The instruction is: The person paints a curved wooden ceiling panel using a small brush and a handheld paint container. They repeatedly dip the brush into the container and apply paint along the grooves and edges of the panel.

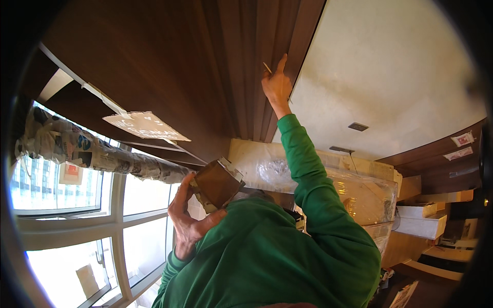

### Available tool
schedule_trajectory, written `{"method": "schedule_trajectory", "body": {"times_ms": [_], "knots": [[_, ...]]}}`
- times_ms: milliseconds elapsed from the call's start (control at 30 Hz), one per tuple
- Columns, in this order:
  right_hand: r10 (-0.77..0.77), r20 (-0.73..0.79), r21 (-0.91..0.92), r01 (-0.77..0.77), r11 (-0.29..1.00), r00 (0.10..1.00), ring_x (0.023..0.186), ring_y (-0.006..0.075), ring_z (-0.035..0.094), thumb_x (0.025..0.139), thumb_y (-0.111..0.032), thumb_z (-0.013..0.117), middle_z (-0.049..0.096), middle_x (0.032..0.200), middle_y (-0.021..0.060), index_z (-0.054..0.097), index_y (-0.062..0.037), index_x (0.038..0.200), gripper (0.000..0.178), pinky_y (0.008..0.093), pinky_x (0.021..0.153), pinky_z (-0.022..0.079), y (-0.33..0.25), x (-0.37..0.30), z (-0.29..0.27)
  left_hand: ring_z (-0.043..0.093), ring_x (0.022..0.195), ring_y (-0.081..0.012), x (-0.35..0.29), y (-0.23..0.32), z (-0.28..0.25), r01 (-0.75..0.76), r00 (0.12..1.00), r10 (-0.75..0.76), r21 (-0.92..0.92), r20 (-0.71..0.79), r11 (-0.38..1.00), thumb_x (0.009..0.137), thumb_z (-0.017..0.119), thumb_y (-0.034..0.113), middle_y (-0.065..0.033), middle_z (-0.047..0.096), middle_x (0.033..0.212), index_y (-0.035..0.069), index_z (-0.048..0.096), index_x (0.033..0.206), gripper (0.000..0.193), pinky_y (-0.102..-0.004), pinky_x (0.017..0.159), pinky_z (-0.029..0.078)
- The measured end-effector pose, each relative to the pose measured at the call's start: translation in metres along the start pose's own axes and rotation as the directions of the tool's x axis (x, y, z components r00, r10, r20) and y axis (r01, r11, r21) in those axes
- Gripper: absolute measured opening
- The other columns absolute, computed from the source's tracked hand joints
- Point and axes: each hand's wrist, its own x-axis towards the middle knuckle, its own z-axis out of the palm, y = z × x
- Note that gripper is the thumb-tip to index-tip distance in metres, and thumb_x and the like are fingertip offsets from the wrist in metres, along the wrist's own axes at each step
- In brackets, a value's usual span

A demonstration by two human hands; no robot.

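My left hand (189, 220) grips a small square tub (218, 184), brown on its inner face, with pale smears along its rim. Thumb and fingers clasp it from two sides at chest height. High up, my right hand (278, 90) is raised to the dark brown ribbed wood panel (246, 61). Its index finger points out along the panel near the pale edge. A thin light-coloured stick (267, 68) is pinched in the curled fingers; whether it is a brush I cannot tell. Both arms wear green sleeves.
A cardboard sign (147, 126) hangs by the wood at left, above a long paper-wrapped pipe (97, 151). Bright windows (138, 231) fill the left side. Plastic-wrapped furniture (359, 192) stands behind, with white boxes (422, 220) at right. A pale ceiling (390, 72) has small vents.
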Motion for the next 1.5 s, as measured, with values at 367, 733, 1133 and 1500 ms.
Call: {"method": "schedule_trajectory", "body": {"times_ms": [367,733,1133,1500], "knots": [[-0.332,0.338,-0.501,0.467,0.728,0.881,0.06,0.0353,0.068,0.082,-0.022,0.069,0.066,0.067,0.017,0.024,-0.023,0.161,0.09,0.0486,0.054,0.054,0.06,0.015,-0.054,0.069,0.108,-0.0281,-0.005,-0.013,0.001,0.091,0.994,-0.093,-0.04,-0.058,0.995,0.057,0.089,0.031,-0.0216,0.072,0.115,-0.007,0.051,0.142,0.101,-0.0404,0.1,0.05],[-0.532,0.234,-0.594,0.553,0.585,0.814,0.05,0.0307,0.063,0.083,-0.026,0.071,0.064,0.062,0.0133,0.019,-0.0222,0.163,0.095,0.0434,0.046,0.05,-0.006,0.087,-0.132,0.069,0.106,-0.0291,0.007,-0.015,0.019,0.056,0.998,-0.056,-0.098,-0.001,0.994,0.057,0.087,0.032,-0.0215,0.071,0.113,-0.011,0.053,0.135,0.096,-0.0396,0.098,0.051],[-0.439,0.475,-0.564,0.647,0.513,0.762,0.051,0.0309,0.064,0.084,-0.026,0.07,0.065,0.065,0.0147,0.018,-0.024,0.163,0.094,0.043,0.047,0.051,0.073,0.039,-0.059,0.069,0.106,-0.0278,-0.008,-0.022,0.023,0.098,0.993,-0.103,-0.076,-0.06,0.992,0.059,0.089,0.032,-0.02,0.071,0.114,-0.012,0.055,0.133,0.093,-0.0389,0.098,0.051],[-0.52,0.35,-0.56,0.619,0.551,0.779,0.061,0.0353,0.068,0.086,-0.028,0.069,0.069,0.072,0.0165,0.026,-0.0286,0.159,0.085,0.0486,0.054,0.054,0.037,0.068,-0.095,0.068,0.107,-0.0301,-0.013,-0.031,0.03,0.139,0.987,-0.142,-0.046,-0.072,0.989,0.06,0.091,0.035,-0.0209,0.07,0.116,-0.01,0.054,0.135,0.095,-0.0408,0.099,0.051]]}}
